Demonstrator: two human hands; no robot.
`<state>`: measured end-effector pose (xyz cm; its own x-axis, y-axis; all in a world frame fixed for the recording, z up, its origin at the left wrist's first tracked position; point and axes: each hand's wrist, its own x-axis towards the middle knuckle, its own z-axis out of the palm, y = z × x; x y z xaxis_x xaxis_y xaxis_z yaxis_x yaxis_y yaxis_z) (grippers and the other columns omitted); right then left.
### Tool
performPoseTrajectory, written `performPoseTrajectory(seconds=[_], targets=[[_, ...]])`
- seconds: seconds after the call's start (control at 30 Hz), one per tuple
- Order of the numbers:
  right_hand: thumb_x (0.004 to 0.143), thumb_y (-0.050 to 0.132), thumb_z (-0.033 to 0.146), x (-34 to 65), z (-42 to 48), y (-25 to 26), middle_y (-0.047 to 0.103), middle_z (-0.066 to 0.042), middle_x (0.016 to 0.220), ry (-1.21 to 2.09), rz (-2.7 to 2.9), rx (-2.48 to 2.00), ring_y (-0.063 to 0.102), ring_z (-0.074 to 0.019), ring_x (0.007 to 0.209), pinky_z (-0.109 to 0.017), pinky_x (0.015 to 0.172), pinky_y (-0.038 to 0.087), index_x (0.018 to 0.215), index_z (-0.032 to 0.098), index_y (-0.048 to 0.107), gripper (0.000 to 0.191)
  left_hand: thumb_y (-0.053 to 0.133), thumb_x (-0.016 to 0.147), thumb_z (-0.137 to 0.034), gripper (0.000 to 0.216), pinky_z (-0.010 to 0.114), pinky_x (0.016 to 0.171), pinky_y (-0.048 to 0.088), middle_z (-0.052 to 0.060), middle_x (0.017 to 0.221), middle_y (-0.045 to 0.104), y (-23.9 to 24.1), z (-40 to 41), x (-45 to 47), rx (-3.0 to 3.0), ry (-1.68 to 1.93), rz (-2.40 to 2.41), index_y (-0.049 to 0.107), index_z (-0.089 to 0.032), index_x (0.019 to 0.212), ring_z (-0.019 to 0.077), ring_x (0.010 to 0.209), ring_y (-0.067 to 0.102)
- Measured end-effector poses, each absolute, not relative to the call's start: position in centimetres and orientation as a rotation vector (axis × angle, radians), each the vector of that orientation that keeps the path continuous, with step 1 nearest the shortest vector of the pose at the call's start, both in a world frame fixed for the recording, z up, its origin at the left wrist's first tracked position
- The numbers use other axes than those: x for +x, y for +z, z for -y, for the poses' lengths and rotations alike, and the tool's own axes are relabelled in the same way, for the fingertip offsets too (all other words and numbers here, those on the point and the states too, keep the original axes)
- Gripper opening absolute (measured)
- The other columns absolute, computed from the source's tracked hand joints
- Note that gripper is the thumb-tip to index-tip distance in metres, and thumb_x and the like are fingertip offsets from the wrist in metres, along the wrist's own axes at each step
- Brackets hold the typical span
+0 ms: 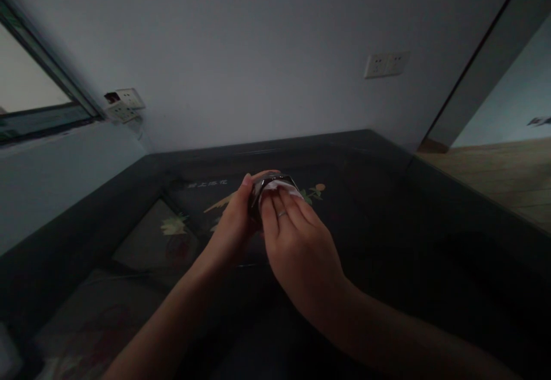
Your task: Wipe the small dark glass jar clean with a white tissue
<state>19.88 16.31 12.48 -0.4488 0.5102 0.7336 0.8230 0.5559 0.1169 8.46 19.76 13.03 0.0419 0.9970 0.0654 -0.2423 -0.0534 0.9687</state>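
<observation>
Right hand (301, 245) laid its fingers together on a white cloth (275, 185) against a dark glossy object (255, 202); whether it gripped the cloth could not be told. The left hand (235, 210) was clamped round the object above the dark tabletop (387, 196). Its cloth-covered side faced the wearer; hands hid its long axis. Beyond rose a pale wall (258, 53).

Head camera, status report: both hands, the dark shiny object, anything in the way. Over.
Left hand gripping dark shiny object. Right hand on white cloth or paper against it. Hands hide much of the object; can't tell what it is.
</observation>
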Motion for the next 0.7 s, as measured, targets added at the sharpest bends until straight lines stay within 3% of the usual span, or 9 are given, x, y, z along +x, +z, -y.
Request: performPoseTrajectory(seconds=[0.3, 0.53, 0.7], targets=[[0.089, 0.045, 0.001, 20.1, -16.6, 12.7, 0.065, -0.025, 0.118, -0.603, 2.136, -1.121, 0.063, -0.0305, 0.111, -0.04, 0.096, 0.051, 0.12, -0.007, 0.059, 0.036, 0.046, 0.091, -0.041, 0.035, 0.029, 0.082, 0.052, 0.006, 0.113, 0.068, 13.2, -19.4, 8.5, 1.159, 1.473, -0.888, 0.054, -0.022, 0.12, 0.0192, 0.099, 0.065], [0.086, 0.053, 0.007, 20.9, -16.4, 14.0, 0.073, -0.016, 0.102, -0.395, 2.188, -0.93, 0.066, -0.0243, 0.092, -0.037, 0.085, 0.051, 0.105, 0.004, 0.067, 0.024, 0.041, 0.09, -0.038, 0.035, 0.032, 0.086, 0.051, 0.005, 0.11, 0.068, 14.1, -18.6, 8.8, 1.077, 1.472, -0.887, 0.052, -0.023, 0.12, 0.0199, 0.097, 0.066], [0.089, 0.053, 0.01, 20.9, -16.3, 14.1, 0.073, -0.011, 0.101, -0.259, 2.19, -0.809, 0.065, -0.0225, 0.096, -0.036, 0.089, 0.049, 0.105, 0.007, 0.067, 0.021, 0.036, 0.091, -0.037, 0.036, 0.035, 0.093, 0.049, 0.006, 0.107, 0.07, 15.0, -18.5, 8.8, 0.996, 1.437, -0.875, 0.054, -0.022, 0.119, 0.0212, 0.098, 0.066]])
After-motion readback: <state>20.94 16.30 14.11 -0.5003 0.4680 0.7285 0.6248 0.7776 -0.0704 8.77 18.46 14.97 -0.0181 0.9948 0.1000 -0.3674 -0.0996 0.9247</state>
